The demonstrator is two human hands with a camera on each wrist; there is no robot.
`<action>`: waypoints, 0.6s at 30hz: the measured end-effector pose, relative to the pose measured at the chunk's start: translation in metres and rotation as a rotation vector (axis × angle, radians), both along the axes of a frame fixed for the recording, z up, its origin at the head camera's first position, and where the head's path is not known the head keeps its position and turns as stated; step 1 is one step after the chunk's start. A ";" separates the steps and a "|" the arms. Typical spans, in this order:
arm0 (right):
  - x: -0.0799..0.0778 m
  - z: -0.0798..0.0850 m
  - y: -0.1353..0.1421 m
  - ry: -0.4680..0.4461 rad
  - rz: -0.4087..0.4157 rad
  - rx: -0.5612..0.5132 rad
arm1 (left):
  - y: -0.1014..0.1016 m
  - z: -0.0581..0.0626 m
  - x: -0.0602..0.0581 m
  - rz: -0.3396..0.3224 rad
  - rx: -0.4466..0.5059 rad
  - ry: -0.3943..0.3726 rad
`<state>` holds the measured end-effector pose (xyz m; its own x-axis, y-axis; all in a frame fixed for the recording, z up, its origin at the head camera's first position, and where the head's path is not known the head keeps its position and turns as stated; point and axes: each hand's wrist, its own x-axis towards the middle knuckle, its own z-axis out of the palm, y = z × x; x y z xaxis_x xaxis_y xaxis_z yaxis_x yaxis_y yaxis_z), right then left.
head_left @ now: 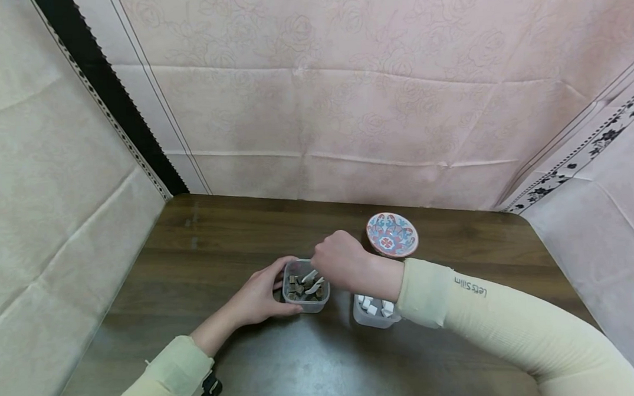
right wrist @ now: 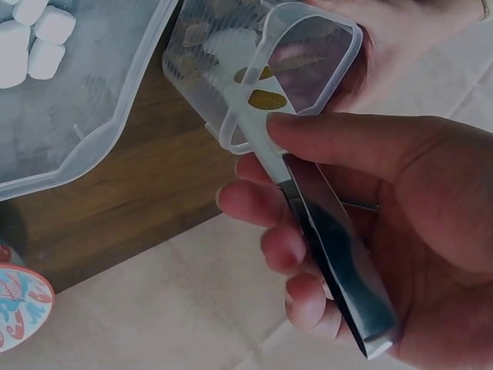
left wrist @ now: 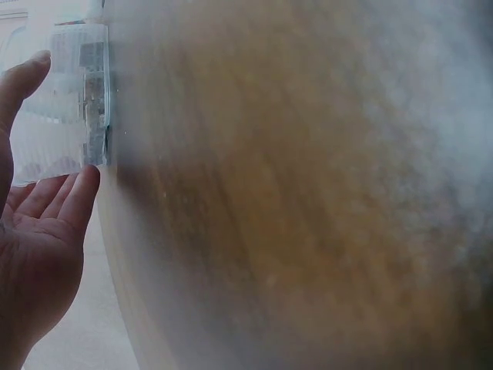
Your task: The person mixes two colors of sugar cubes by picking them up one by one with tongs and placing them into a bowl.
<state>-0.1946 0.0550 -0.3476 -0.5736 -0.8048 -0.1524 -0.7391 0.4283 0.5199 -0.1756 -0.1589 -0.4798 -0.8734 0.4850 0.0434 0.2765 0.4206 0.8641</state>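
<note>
My left hand [head_left: 263,293] holds a clear plastic container [head_left: 312,307] from its left side, thumb on the near side and fingers on the far side. Small brown cubes [head_left: 294,289] lie in it. Above the container, my right hand [head_left: 342,259] grips a pair of tongs [right wrist: 339,262] by the shiny metal handle. Their white, slotted ends [head_left: 314,288] reach down among the cubes; whether they pinch one is not visible. The left wrist view shows the container [left wrist: 58,116] between the thumb and fingers of the left hand [left wrist: 46,239].
A second clear container [head_left: 372,321] with several white cubes [head_left: 368,305] stands to the right, partly under the right forearm. Behind that arm is a round dish [head_left: 393,235] with a blue and red pattern. Pale cloth [head_left: 319,115] hangs along the back edge of the wooden table [head_left: 233,225].
</note>
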 end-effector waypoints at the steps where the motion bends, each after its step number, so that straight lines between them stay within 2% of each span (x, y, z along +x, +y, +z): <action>1: 0.000 0.000 0.000 -0.004 -0.004 0.002 | 0.000 0.000 0.000 0.000 0.000 0.001; 13: -0.001 0.001 -0.001 0.006 0.025 0.010 | 0.001 0.001 0.000 -0.003 -0.008 -0.005; 18: 0.000 0.005 0.004 0.035 0.057 -0.043 | 0.000 0.000 0.000 -0.009 -0.009 0.012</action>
